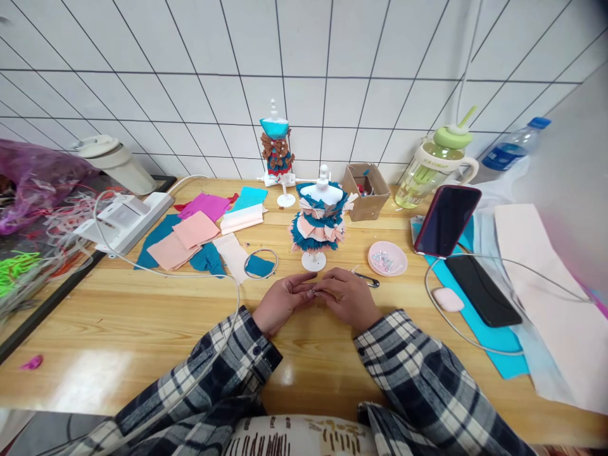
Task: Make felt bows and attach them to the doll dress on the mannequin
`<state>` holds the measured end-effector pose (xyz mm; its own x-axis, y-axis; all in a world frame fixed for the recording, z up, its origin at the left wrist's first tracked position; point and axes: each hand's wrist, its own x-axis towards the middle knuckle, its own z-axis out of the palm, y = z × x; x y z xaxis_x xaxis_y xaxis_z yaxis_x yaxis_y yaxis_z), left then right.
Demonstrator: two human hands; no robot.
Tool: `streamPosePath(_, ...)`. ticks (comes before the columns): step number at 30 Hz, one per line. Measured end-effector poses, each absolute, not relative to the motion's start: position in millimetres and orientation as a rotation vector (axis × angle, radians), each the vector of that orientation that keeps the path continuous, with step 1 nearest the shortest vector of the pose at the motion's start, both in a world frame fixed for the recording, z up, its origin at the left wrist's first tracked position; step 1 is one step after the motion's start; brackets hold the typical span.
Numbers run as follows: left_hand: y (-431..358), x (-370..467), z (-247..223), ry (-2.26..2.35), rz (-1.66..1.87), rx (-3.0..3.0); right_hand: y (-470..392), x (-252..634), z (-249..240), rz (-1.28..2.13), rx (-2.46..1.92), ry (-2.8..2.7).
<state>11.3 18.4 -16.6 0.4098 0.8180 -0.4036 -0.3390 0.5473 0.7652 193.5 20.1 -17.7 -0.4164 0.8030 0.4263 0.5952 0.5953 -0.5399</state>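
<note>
My left hand and my right hand meet at the fingertips over the table, just in front of a small white dress form. Both are closed in a pinch around a tiny thing that is too small to name. The dress form stands upright on a round foot and wears a ruffled teal and pale pink dress with bows. Beside my right hand lies a small black-handled tool, partly hidden by the fingers. A pink dish with shiny little beads or stones sits behind it on the right.
Fabric pieces and a metal ring lie to the left. Behind stand a second dressed form and a cardboard box. A propped phone, a green-lidded bottle and a looping cable are right. A power strip is left.
</note>
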Motion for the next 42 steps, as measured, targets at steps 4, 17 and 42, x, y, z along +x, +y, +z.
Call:
streamPosePath(4,18.7,10.8,-17.4,0.905,0.811,0.728,21.6,193.2,-19.9,0.517,-1.104,-2.056)
streamPosePath(17,18.5,14.1,-14.5,0.986,0.905,0.756,23.5,194.1,-18.1,0.707,-1.145,-1.849)
streamPosePath(42,15.1,15.3,-8.0,1.09,0.865,0.904,23.6,194.1,-20.1,0.852,-1.165,-1.792)
